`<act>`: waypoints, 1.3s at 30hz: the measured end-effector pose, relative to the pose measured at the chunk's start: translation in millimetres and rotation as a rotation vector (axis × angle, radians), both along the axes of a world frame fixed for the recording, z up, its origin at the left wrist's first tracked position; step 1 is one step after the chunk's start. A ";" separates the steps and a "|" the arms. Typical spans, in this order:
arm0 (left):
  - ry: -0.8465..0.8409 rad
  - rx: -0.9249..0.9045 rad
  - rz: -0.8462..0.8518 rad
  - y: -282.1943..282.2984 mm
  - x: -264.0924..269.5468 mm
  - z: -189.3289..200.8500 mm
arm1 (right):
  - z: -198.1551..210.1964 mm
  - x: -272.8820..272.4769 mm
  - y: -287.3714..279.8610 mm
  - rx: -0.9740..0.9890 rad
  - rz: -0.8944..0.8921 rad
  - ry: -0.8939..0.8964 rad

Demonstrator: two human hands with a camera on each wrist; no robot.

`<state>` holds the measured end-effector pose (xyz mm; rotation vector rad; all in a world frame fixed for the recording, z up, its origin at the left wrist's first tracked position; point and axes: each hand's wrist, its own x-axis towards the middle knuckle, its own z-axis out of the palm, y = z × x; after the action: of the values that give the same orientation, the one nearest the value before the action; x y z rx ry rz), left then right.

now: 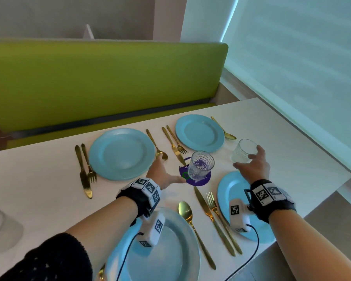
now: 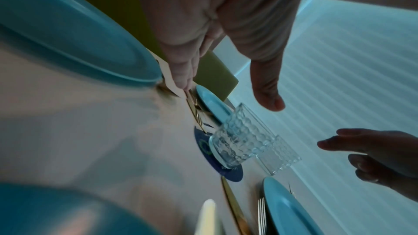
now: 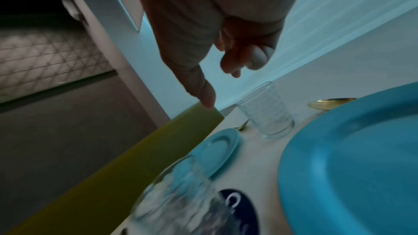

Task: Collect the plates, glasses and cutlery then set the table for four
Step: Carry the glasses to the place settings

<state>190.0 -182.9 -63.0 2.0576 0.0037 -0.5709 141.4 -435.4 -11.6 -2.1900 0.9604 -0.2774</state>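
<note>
Now the right hand (image 1: 251, 167) spreads wide beside a glass (image 1: 244, 150) standing on the desk (image 1: 49, 179), apparently not clasping it. Left hand (image 1: 162, 175) open, empty, near the glass on the coaster (image 1: 200, 165). Fragile, slick ribbed glass: take it round the sides.

Four blue plates (image 1: 122, 153), gold cutlery (image 1: 83, 169) and two upright glasses (image 1: 201, 165) on table

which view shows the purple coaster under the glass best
The head view: the purple coaster lies mid-table, seen from above, a glass standing on it. The left wrist view shows it edge-on beneath the glass. The right wrist view shows only a blurred part, cut by the frame.
</note>
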 end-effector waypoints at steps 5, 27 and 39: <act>0.004 -0.124 0.066 87.3 -49.2 14.8 | 18.0 -37.0 108.7 -0.038 0.075 -0.106; 0.173 0.401 0.492 463.0 -157.3 -34.9 | -63.2 -65.9 504.1 0.209 0.786 0.373; -0.008 0.019 0.592 448.8 -132.2 -62.1 | -91.5 -55.0 534.0 0.175 0.768 0.191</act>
<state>57.8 265.9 -125.1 1.9466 0.5943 -0.1922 86.4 98.5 -103.0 -2.2659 0.1700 0.3682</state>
